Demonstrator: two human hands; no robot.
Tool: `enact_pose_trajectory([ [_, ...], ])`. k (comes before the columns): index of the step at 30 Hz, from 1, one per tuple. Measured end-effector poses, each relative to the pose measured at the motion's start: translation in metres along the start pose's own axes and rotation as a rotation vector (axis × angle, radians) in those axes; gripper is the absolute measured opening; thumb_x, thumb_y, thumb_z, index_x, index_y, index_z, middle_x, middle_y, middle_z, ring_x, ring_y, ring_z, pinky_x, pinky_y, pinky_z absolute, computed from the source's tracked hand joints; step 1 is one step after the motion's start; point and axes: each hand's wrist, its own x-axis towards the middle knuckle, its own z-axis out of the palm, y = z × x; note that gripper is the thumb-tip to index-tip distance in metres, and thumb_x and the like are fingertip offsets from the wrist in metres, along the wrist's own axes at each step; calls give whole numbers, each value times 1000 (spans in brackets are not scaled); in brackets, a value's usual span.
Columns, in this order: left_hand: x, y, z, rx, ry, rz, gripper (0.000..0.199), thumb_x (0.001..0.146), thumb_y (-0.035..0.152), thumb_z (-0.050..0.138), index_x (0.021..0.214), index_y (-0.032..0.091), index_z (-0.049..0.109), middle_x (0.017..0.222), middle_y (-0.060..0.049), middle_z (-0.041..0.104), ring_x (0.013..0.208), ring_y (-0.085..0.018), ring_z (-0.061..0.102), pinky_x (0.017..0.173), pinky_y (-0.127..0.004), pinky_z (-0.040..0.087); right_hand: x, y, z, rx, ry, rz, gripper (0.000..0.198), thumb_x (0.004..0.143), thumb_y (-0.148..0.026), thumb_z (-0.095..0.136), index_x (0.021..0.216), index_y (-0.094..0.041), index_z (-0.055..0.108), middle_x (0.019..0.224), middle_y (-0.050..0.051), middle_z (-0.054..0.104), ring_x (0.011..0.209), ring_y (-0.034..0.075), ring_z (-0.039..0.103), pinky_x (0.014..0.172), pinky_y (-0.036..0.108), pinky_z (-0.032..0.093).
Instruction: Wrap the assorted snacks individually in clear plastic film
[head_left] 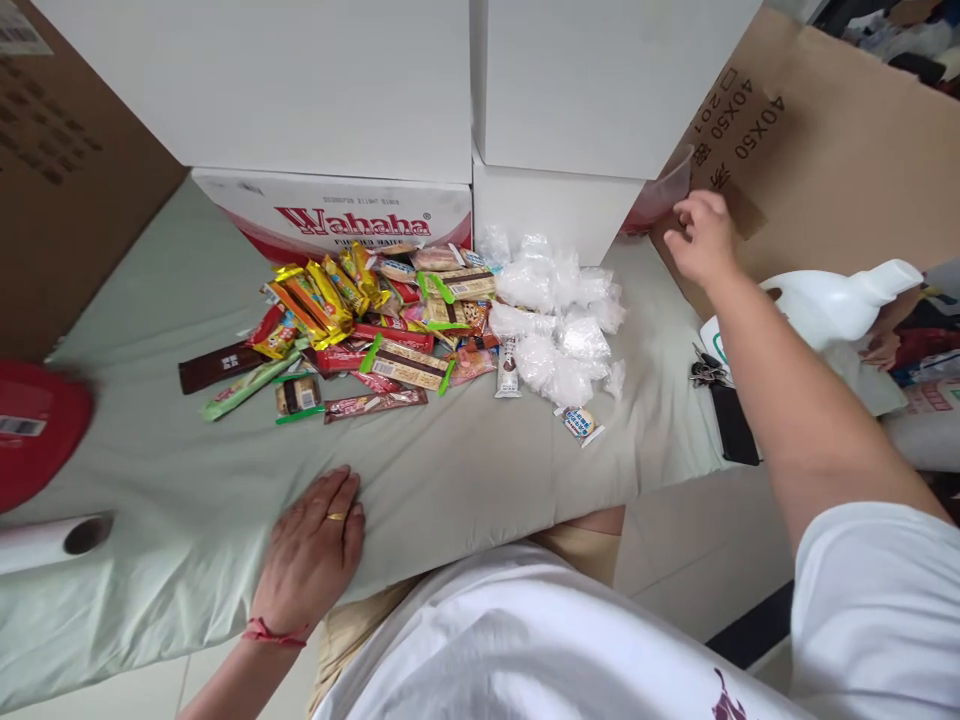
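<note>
My left hand (319, 530) lies flat on the pale green cloth (465, 470), palm down, holding nothing. My right hand (703, 235) is raised at the far right, beside the rim of a translucent plastic tub (664, 195) with something reddish low in it. Its fingers are loosely bent, the thumb stands apart, and nothing shows in its grasp. Between my hands is a heap of wrapped snack bars (405, 362) in yellow, red, green and brown. Crumpled clear plastic bags (559, 335) lie against its right side. A small blue-and-white packet (579, 424) sits in front of them.
White boxes stand behind the heap, including a Wahaha carton (352, 212). Cardboard sheets (810, 170) flank both sides. Near my right forearm are a white jug (817, 305), keys (709, 368) and a black phone-like object (735, 425). A red object (41, 435) and a white roll (52, 540) lie left.
</note>
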Motion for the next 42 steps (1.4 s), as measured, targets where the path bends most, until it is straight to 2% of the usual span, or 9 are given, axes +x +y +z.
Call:
enact_pose_trajectory([
  [6,1,4,-3,-26,-19,-19,47,102,33,43,141,12,61,145,-23,63,138,-41,58,115,-59,48,-128,-32,14,437,-122,348,17,89,-19,60,99,-16,73,96,7,74,77,14,64,77,31,53],
  [13,1,5,-3,-45,6,-43,45,102,33,45,138,15,63,144,-20,65,137,-39,60,115,-58,48,-224,-47,-11,524,-206,476,36,87,-54,64,93,-20,74,63,-4,54,59,14,46,57,29,37],
  [18,3,7,-5,-47,-5,-47,41,102,33,44,134,16,64,142,-20,67,135,-38,61,113,-57,50,-244,-71,4,262,-132,638,47,90,-62,55,89,-18,70,67,2,62,65,19,55,68,33,44],
  [24,3,7,-10,-88,35,-33,33,101,30,48,124,16,67,136,-19,69,130,-36,63,109,-56,52,-229,-94,36,143,-326,683,27,83,-44,64,91,-19,68,90,13,76,88,28,67,86,40,51],
  [28,4,14,-21,-210,202,-86,21,99,28,54,110,20,70,125,-16,71,118,-32,67,103,-51,55,-245,-106,17,298,57,736,23,86,-41,59,92,-20,66,87,10,74,81,25,66,81,39,54],
  [31,17,44,-24,-446,201,-198,16,100,32,56,102,23,69,101,-9,73,94,-24,69,85,-42,59,-267,-155,0,611,146,747,28,88,-48,62,97,-22,64,75,1,65,64,19,58,64,32,51],
  [34,44,96,-19,-913,-13,-395,31,97,50,61,111,23,65,96,-6,70,75,-18,66,56,-28,53,-285,-233,-5,877,-188,593,24,92,-46,62,91,-23,65,70,-1,63,61,16,57,61,29,49],
  [37,73,146,-15,-1387,-165,-609,52,86,62,74,117,23,62,121,-11,69,94,-21,70,64,-30,59,-293,-298,1,1004,-378,427,20,93,-41,64,90,-22,69,84,3,72,72,17,63,66,28,50],
  [42,97,167,-15,-1716,-159,-719,51,72,64,85,86,18,66,85,-2,68,79,-15,62,73,-28,54,-287,-318,10,1369,-477,637,27,84,-46,77,89,-21,70,78,0,67,67,14,56,61,25,46],
])
